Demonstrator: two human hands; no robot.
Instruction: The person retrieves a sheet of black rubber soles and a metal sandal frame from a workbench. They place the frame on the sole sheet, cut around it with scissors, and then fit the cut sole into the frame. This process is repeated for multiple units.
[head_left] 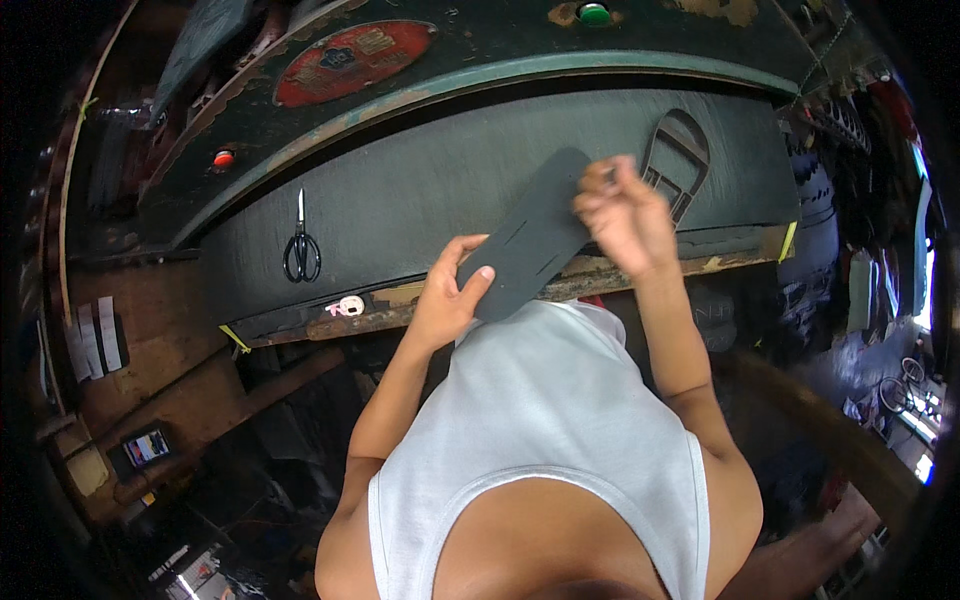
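A dark grey, sole-shaped sheet (527,235) with short slits in it slants over the front edge of the bench. My left hand (452,290) grips its near end, thumb on top and fingers underneath. Beside the sheet's far end is my right hand (627,215), slightly blurred, its fingers curled in a pinch. Whatever lies between those fingertips is too small and smeared to make out. Just beyond the right hand, a sole-shaped metal cutting die (683,135) with inner dividers lies on the bench, partly hidden by that hand.
Black-handled scissors (301,245) lie on the left of the dark bench top (400,180). A small pink-and-white object (347,306) sits at the worn front edge. Behind the bench top, a heavy green machine beam (480,50) spans overhead, with a red button (223,158) and a green button (593,13).
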